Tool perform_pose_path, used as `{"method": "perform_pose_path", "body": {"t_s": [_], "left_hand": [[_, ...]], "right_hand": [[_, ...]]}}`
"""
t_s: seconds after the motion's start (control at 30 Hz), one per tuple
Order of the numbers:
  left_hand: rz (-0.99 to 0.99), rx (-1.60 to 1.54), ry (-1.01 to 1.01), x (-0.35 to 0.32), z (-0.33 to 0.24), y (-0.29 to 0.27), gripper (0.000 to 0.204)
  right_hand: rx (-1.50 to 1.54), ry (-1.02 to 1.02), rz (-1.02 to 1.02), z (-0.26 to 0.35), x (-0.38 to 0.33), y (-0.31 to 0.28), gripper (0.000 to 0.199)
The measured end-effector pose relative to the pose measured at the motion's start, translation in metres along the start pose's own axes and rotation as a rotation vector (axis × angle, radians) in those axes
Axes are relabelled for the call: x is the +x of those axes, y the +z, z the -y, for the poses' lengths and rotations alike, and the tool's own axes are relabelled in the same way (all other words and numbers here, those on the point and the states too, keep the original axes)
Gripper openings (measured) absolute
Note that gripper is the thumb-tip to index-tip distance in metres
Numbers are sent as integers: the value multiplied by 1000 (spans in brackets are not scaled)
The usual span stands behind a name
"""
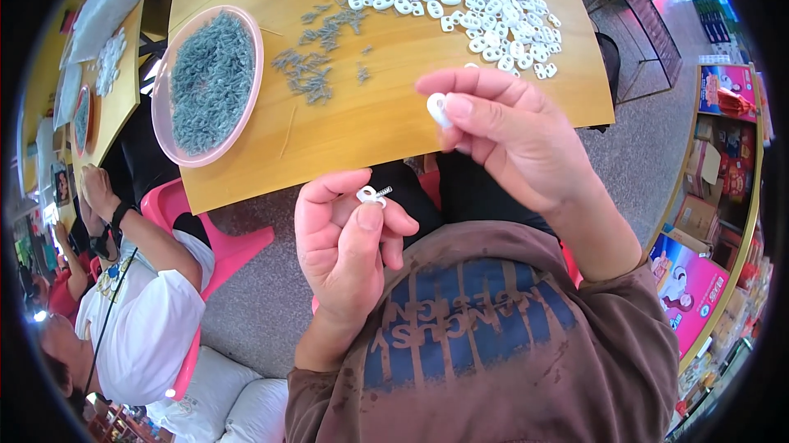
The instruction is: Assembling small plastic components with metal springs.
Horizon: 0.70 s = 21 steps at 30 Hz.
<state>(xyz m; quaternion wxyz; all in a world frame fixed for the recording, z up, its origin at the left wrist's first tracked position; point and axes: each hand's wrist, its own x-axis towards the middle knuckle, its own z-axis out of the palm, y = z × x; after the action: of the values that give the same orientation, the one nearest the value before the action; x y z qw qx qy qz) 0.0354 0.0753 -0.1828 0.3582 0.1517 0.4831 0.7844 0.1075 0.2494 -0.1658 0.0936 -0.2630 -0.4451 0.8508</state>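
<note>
Between the thumb and fingers of my left hand (339, 246) is a small white plastic piece with a round hole (369, 196). A short, dark ridged piece like a screw (384, 191) sticks out beside it; I cannot tell whether it passes through the plastic. Higher up and to the right, my right hand (518, 126) pinches another white oval plastic piece (437, 110) at its fingertips. Both hands are in front of the table's near edge, apart from each other. Many similar white pieces (493, 20) with holes lie in a heap at the far right of the table.
On the wooden table (394, 106), a pink basin (257, 73) is filled with small grey slender pieces (209, 81), and more grey pieces (308, 73) lie loose beside it. At left, a person (152, 311) in white sits near a pink chair (226, 250). Shelves with boxes (707, 172) stand right.
</note>
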Motion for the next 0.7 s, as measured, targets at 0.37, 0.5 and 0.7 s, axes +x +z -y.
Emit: {"method": "perform_pose_path", "body": {"t_s": [0.37,0.5,0.7], "left_hand": [[39,82,32,2,-9,15,22],[45,65,34,2,-6,17,21],[77,51,64,3,-3,17,22]], "right_hand": [[381,174,126,-8,-20,16,21],[354,174,145,-7,-22,17,22],[226,61,182,-11,-23,16,20]]}}
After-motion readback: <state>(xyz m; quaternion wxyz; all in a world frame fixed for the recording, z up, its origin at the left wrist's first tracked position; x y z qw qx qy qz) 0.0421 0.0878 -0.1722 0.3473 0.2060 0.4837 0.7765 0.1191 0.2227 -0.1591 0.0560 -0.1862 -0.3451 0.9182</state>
